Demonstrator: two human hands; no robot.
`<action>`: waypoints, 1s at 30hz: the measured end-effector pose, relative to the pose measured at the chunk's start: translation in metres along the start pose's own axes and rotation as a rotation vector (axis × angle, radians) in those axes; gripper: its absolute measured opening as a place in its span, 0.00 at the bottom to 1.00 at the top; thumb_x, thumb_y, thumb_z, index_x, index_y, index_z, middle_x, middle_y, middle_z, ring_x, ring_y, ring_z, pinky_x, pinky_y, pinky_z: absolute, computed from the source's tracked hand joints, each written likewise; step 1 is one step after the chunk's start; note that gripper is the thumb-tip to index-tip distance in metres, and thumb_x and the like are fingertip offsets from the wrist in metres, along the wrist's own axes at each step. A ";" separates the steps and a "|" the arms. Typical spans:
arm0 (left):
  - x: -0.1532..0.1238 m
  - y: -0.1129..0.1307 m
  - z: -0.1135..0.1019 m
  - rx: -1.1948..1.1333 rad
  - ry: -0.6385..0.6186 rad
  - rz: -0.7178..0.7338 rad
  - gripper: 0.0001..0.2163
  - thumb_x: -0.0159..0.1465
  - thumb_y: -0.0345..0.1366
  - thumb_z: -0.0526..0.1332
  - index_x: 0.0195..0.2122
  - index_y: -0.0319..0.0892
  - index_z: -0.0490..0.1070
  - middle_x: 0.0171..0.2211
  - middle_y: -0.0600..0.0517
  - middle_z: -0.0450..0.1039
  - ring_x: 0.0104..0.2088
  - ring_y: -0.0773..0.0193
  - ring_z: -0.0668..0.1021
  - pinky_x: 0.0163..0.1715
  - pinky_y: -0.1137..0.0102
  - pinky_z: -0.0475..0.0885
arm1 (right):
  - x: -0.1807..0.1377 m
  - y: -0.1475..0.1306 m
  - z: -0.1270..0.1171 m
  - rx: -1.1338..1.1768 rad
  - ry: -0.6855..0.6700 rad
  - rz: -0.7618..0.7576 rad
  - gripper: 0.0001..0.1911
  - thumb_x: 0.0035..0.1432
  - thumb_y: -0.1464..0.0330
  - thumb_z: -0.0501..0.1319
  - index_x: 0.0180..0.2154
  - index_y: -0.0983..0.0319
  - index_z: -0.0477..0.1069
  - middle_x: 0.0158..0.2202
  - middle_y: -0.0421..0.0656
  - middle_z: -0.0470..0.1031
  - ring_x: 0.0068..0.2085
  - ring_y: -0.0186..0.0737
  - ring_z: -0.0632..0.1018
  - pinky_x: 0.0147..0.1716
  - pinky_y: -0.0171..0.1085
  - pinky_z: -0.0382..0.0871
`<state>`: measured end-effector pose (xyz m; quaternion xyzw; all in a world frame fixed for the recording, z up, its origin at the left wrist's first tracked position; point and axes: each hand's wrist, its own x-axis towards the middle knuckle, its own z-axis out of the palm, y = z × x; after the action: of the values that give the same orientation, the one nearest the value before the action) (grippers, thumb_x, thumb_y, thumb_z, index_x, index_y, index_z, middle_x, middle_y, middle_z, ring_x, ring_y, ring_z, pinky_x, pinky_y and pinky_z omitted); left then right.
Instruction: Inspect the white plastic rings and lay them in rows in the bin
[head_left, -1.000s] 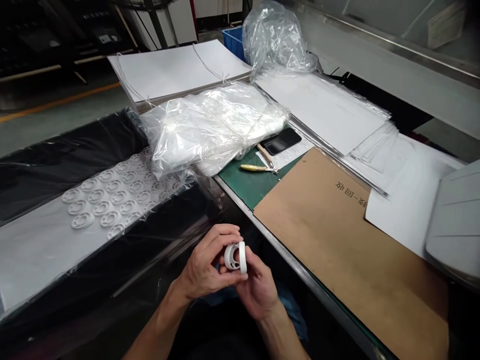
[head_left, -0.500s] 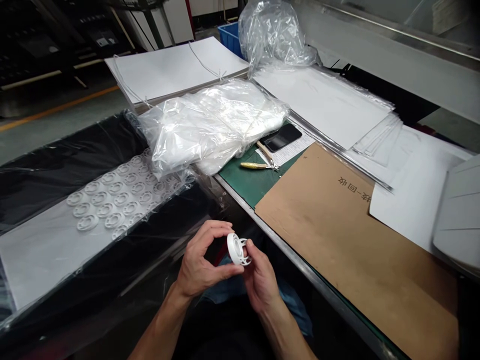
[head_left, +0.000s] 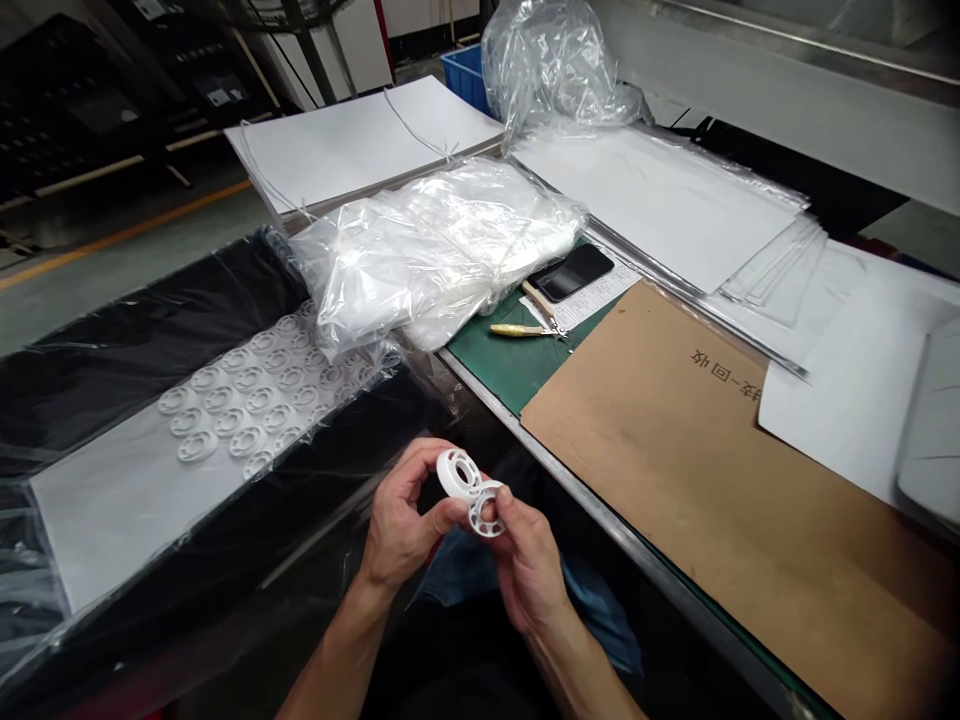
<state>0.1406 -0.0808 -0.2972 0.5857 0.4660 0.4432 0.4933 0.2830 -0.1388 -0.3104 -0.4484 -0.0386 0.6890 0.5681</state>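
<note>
"Fingers [head_left: 448,514] first. State?"

"Left hand [head_left: 396,530]: fingers curled narrow, pinching a white flanged ring [head_left: 448,483] at its rim. Right hand [head_left: 534,565]: thumb and fingers closed on a white spoked ring [head_left: 477,522], looks smaller."

"Rings touching?"

"Edges meet in view, right between the fingers of both hands. Contact or just overlap, can't tell."

"Main risk?"

"A drop, I'd say. Pinches cover only bits of rim, so a twist or a loose thumb could send one down onto the jeans [head_left: 461,570] below the fingers, or past them into the dark."

"Breakage?"

"Possible. Spokes look thin; a hard squeeze might bend or crack one. Rim knocking rim could scuff both."

"Mix-ups?"

"Maybe. Rows of similar rings [head_left: 198,447] lie left of the fingers, so a stray one could blend in. Yellow-handled nippers [head_left: 517,330] sit on the counter [head_left: 495,378] beyond the fingers, well apart."
</note>
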 end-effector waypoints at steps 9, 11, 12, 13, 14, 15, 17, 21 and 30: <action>-0.004 -0.012 0.012 -0.342 0.096 -0.286 0.30 0.57 0.64 0.71 0.46 0.42 0.82 0.44 0.44 0.83 0.46 0.52 0.82 0.50 0.63 0.78 | -0.004 -0.011 0.004 0.132 -0.087 0.070 0.19 0.51 0.58 0.80 0.40 0.64 0.87 0.51 0.51 0.84 0.47 0.46 0.82 0.46 0.40 0.80; -0.003 -0.011 0.017 -0.367 0.089 -0.307 0.30 0.56 0.64 0.72 0.46 0.42 0.82 0.44 0.44 0.83 0.43 0.53 0.83 0.44 0.64 0.80 | -0.003 -0.012 0.006 0.161 -0.100 0.079 0.19 0.51 0.55 0.80 0.38 0.63 0.87 0.43 0.49 0.85 0.42 0.42 0.81 0.41 0.37 0.79; -0.003 -0.010 0.020 -0.380 0.060 -0.314 0.30 0.55 0.63 0.73 0.46 0.42 0.82 0.43 0.45 0.82 0.39 0.55 0.82 0.37 0.67 0.80 | -0.003 -0.012 0.007 0.175 -0.106 0.080 0.20 0.51 0.54 0.79 0.37 0.63 0.87 0.38 0.47 0.85 0.39 0.40 0.81 0.39 0.36 0.78; -0.003 -0.009 0.022 -0.389 0.022 -0.309 0.30 0.54 0.62 0.74 0.47 0.42 0.81 0.43 0.45 0.81 0.36 0.58 0.81 0.31 0.69 0.79 | -0.003 -0.011 0.008 0.187 -0.107 0.075 0.20 0.52 0.53 0.79 0.36 0.63 0.87 0.35 0.46 0.84 0.35 0.38 0.79 0.36 0.35 0.77; -0.003 -0.009 0.022 -0.385 -0.018 -0.284 0.30 0.53 0.61 0.76 0.47 0.43 0.81 0.44 0.45 0.80 0.34 0.59 0.80 0.27 0.71 0.77 | -0.003 -0.011 0.009 0.195 -0.102 0.067 0.20 0.53 0.52 0.78 0.37 0.63 0.86 0.33 0.45 0.83 0.33 0.37 0.78 0.35 0.34 0.76; -0.003 -0.009 0.022 -0.367 -0.053 -0.237 0.30 0.52 0.59 0.77 0.48 0.43 0.81 0.45 0.45 0.79 0.35 0.59 0.80 0.27 0.71 0.77 | -0.002 -0.011 0.010 0.197 -0.096 0.061 0.20 0.54 0.53 0.78 0.38 0.63 0.86 0.32 0.44 0.83 0.32 0.36 0.77 0.35 0.34 0.75; -0.003 -0.010 0.019 -0.283 -0.108 -0.094 0.29 0.52 0.53 0.80 0.50 0.45 0.80 0.49 0.44 0.76 0.43 0.56 0.81 0.38 0.68 0.81 | -0.001 -0.011 0.010 0.199 -0.085 0.062 0.19 0.54 0.54 0.78 0.39 0.63 0.86 0.34 0.44 0.83 0.32 0.36 0.76 0.35 0.35 0.74; 0.000 -0.011 0.004 0.048 -0.253 0.159 0.24 0.61 0.39 0.76 0.57 0.50 0.75 0.58 0.41 0.71 0.58 0.47 0.77 0.57 0.54 0.78 | 0.002 -0.014 0.007 0.233 -0.067 0.079 0.16 0.50 0.59 0.80 0.32 0.64 0.84 0.30 0.41 0.80 0.31 0.36 0.74 0.34 0.34 0.71; 0.002 -0.005 -0.003 0.304 -0.338 0.395 0.23 0.66 0.26 0.66 0.60 0.51 0.70 0.65 0.43 0.65 0.62 0.50 0.74 0.61 0.52 0.77 | 0.004 -0.016 0.002 0.218 -0.099 0.043 0.14 0.51 0.60 0.78 0.34 0.63 0.85 0.29 0.41 0.77 0.30 0.36 0.72 0.34 0.36 0.69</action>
<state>0.1379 -0.0780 -0.3020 0.7976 0.3154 0.3519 0.3749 0.2936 -0.1290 -0.3029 -0.3501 0.0179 0.7224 0.5960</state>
